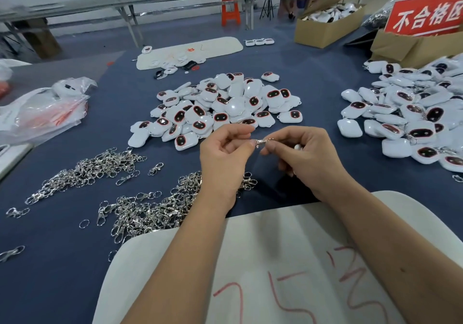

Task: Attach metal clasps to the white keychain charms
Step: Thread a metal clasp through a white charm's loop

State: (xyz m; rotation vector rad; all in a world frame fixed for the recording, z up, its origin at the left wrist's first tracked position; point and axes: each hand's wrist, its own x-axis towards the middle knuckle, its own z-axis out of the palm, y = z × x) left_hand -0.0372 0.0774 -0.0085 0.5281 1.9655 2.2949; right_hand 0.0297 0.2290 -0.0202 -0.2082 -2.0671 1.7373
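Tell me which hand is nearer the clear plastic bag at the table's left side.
Left. The left hand is mid-table, pinching a metal clasp, with open blue cloth between it and the bag. The right hand pinches the clasp's other end, farther away.

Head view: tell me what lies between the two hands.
In the head view, one metal clasp spans the gap, pinched by the left hand and right hand; blue table shows beneath.

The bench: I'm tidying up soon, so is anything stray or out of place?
A few metal clasps and a split ring lie apart from the main clasp heap. One white charm sits apart from the middle charm pile. Nothing looks damaged.
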